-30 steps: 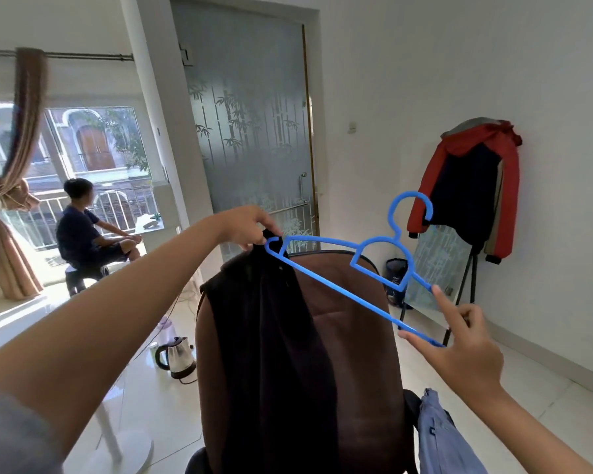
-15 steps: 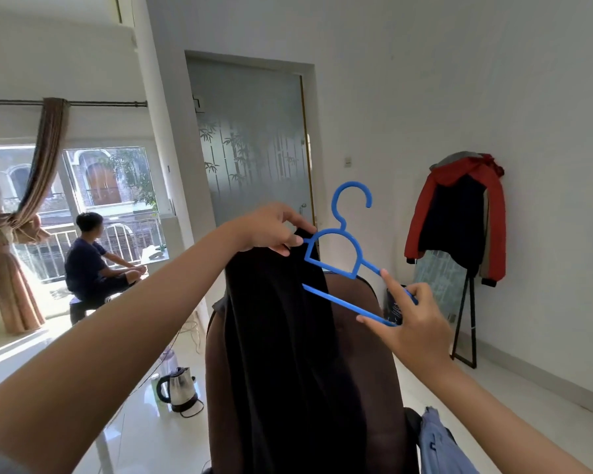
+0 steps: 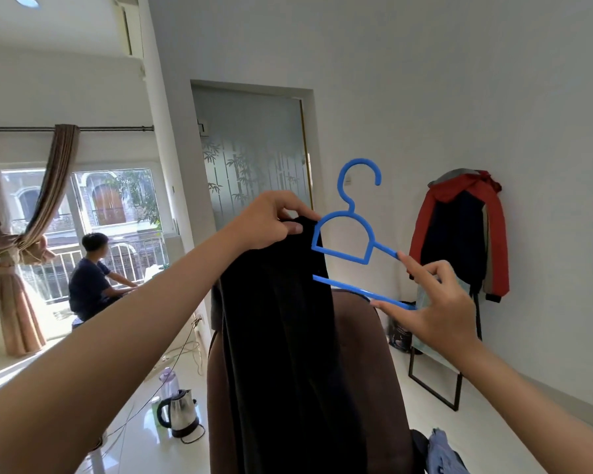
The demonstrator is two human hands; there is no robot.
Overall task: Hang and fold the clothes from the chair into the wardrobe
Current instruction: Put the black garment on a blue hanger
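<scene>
Hanger [image 3: 348,239] went from tilted to nearly upright over the last second, hook on top, and we raised it together with the black garment [image 3: 288,336] well above the chair [image 3: 363,371]. Half a second earlier the cloth top sat lower, close to the chair back; at this moment it hung clear of the top edge, its length draped down in front of the backrest.

Our left hand [image 3: 267,227] was curled closed, pinching the garment's top edge against the left end of the hanger. That end had slid inside the cloth, so the left shoulder and part of the bottom bar were hidden. Our right hand [image 3: 432,302] was half open: thumb and fingertips pinched the right end of the hanger at the shoulder and bottom bar, the remaining fingers spread loose.

We judged the threading partly done: one side in, the right half of the hanger still bare. Whether the cloth went over the bar or onto the shoulder, we could not tell.

A blue garment [image 3: 442,453] lay on the chair seat at bottom right, untouched, so more work remained. Wardrobe was not in view. A kettle [image 3: 180,417] stood on the floor left of the chair.
</scene>
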